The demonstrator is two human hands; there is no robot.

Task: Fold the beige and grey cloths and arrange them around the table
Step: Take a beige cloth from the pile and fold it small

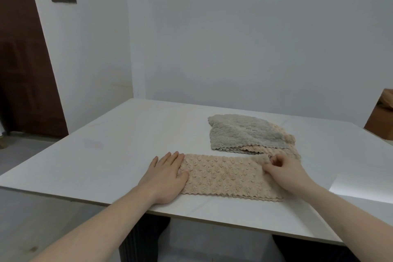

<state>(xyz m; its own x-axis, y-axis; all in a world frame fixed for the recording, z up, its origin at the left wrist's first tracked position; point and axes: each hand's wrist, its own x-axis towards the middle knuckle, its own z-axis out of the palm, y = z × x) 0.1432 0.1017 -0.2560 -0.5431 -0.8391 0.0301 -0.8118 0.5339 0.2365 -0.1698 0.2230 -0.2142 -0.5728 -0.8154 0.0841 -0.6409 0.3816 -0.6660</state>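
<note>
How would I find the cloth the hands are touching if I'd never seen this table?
Look at the big white square table, then its near edge. A long, bumpy beige cloth strip lies there, the left hand flat on one end, the right hand pinching the other. The pile behind it has a grey cloth on top.

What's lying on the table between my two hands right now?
In the head view, the beige cloth, folded into a strip, spans the stretch between the left hand resting flat on one end and the right hand pinching the other.
</note>
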